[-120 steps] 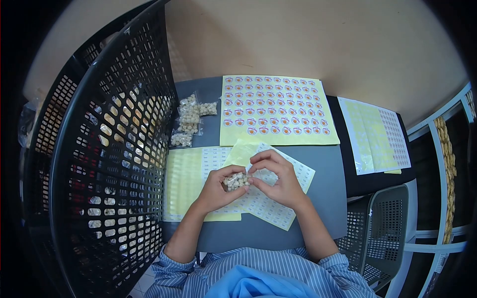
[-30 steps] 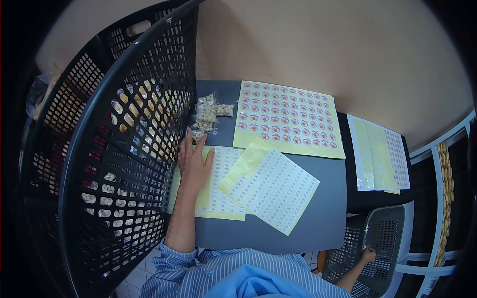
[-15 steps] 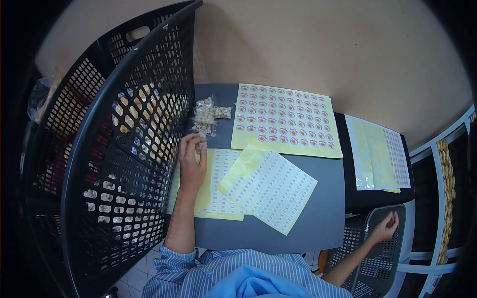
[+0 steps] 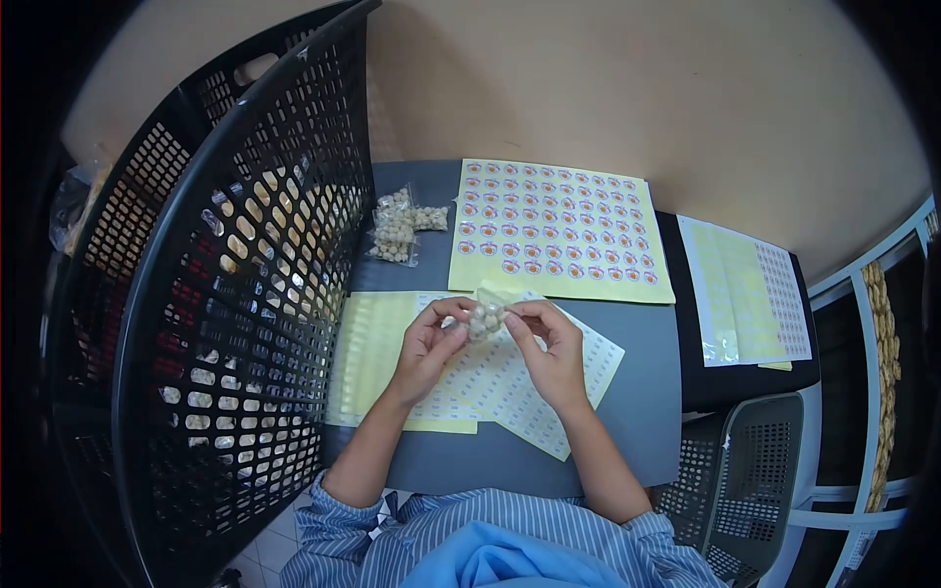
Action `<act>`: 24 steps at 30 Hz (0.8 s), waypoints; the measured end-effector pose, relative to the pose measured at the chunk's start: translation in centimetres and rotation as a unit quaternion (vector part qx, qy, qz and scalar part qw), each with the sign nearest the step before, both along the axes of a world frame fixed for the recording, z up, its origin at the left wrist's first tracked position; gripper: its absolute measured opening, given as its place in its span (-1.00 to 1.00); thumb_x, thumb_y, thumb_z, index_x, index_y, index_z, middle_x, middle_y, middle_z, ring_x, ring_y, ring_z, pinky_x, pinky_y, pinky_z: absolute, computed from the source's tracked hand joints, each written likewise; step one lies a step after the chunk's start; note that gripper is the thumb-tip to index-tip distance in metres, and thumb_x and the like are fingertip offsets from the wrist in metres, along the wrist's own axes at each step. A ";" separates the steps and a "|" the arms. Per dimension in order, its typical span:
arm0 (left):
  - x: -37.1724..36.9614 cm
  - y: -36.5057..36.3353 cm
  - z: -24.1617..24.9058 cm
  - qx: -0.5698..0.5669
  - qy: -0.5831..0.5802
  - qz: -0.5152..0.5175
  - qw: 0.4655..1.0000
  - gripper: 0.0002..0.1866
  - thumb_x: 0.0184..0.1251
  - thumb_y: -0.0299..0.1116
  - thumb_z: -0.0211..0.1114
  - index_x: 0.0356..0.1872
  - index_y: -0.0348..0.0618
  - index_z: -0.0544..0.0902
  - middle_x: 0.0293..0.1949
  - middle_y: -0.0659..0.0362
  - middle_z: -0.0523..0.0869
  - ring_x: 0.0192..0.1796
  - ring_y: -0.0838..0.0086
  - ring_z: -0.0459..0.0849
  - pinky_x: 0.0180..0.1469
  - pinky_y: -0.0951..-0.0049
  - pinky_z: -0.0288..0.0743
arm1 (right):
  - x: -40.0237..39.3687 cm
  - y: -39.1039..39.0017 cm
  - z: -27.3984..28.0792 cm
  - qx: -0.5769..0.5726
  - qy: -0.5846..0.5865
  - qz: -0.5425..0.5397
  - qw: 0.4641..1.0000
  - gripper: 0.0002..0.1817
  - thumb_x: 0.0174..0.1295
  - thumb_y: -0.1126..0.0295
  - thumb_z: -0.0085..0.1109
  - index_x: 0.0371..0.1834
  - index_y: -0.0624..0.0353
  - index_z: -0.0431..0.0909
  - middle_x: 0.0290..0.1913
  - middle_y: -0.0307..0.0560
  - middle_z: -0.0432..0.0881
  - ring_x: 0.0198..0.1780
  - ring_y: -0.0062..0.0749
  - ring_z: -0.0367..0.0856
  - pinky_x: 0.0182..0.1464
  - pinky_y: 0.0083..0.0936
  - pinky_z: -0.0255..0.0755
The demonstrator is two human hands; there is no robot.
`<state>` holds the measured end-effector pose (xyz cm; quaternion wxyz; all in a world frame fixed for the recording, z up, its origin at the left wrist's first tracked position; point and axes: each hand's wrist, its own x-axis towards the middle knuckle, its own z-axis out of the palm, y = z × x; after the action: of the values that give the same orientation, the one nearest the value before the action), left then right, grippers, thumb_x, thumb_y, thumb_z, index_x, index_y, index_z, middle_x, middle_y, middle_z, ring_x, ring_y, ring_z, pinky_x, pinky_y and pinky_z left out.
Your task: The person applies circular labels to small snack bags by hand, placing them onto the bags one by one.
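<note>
Between my two hands, above the label sheets, is a small clear plastic bag of pale round pieces (image 4: pixel 485 321). My left hand (image 4: pixel 428 348) pinches its left side, and my right hand (image 4: pixel 551 355) pinches its right side. Under my hands lie a sheet of small white labels (image 4: pixel 534 416), set at a slant, and another label sheet (image 4: pixel 372 363) with a yellow backing, partly covered. Several similar filled bags (image 4: pixel 397 230) rest in a pile at the table's back left. Behind my hands lies a large sheet of round orange-and-white stickers (image 4: pixel 559 225).
A tall black perforated basket (image 4: pixel 245 323) stands along the left, with filled bags showing through its holes. On a black surface at the right are more sticker sheets (image 4: pixel 740 294). A grey-green perforated basket (image 4: pixel 750 480) sits below, at the lower right. A wall rises behind the grey table (image 4: pixel 637 392).
My left hand has moved right, away from the bag pile. My right hand has come from the lower-right basket to the table's middle. Both hands now hold one small bag.
</note>
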<state>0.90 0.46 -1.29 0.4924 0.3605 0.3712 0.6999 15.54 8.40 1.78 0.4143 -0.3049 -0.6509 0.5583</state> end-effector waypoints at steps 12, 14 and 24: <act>1.3 0.1 0.4 -0.048 0.118 0.009 0.992 -0.95 0.19 -0.55 0.15 -0.34 -0.22 0.48 -0.24 0.22 0.49 -0.21 0.62 0.48 -0.15 0.58 0.39 | 0.3 -0.5 -0.4 0.023 -0.020 0.051 0.998 -0.92 0.07 0.53 0.17 -0.39 0.33 0.58 -0.38 -0.07 0.60 -0.31 -0.47 0.60 -0.22 -0.59 0.47; 1.4 0.1 0.4 -0.050 0.124 0.013 0.991 -0.94 0.19 -0.55 0.15 -0.33 -0.22 0.48 -0.26 0.23 0.49 -0.24 0.62 0.48 -0.17 0.59 0.39 | 0.1 -0.7 -0.5 0.014 0.009 0.016 1.000 -0.92 0.06 0.54 0.18 -0.40 0.34 0.58 -0.38 -0.07 0.60 -0.33 -0.47 0.60 -0.24 -0.59 0.48; 1.2 0.2 0.4 -0.027 0.220 0.078 0.972 -0.96 0.16 -0.53 0.17 -0.37 -0.27 0.53 -0.35 0.19 0.55 -0.26 0.58 0.52 -0.17 0.57 0.39 | -0.2 -1.0 0.0 0.069 -0.028 0.018 0.997 -0.91 0.00 0.54 0.23 -0.43 0.33 0.58 -0.41 -0.07 0.60 -0.37 -0.45 0.60 -0.26 -0.59 0.48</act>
<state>2.13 0.63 -0.91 0.3523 0.4618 0.5161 0.6296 15.37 7.39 1.76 0.4059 -0.2788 -0.7045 0.5111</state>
